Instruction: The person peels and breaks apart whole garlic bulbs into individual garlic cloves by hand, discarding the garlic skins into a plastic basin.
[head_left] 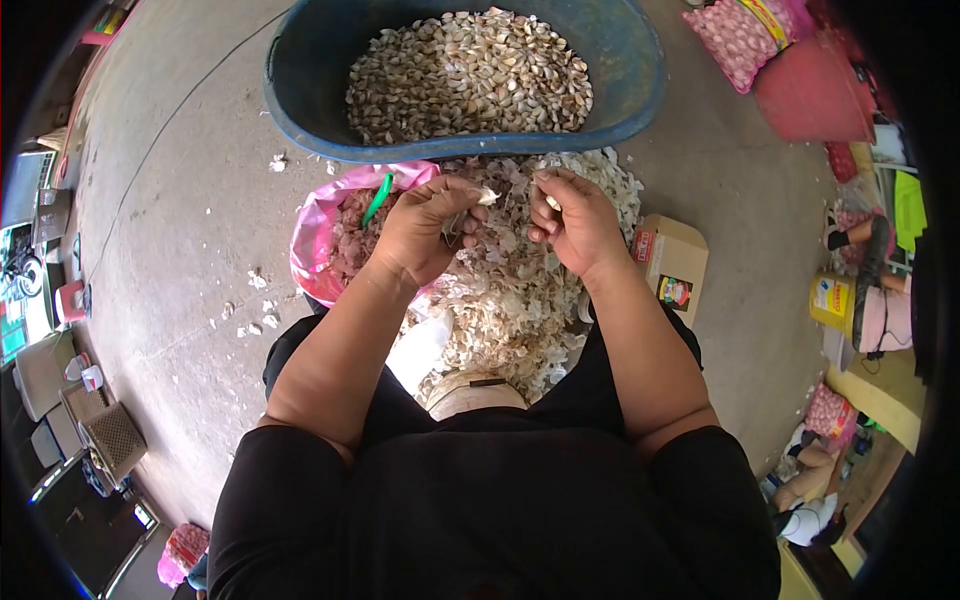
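One garlic clove sits in right hand, another in left hand.

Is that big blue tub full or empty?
Partly full: garlic cloves heap inside the blue tub, with bare wall above them.

blue tub cut off at top, item in left hand unclear

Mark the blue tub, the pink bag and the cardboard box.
blue tub (400,151): head view, near rim.
pink bag (312,232): head view, left side of plastic.
cardboard box (672,258): head view, top face.
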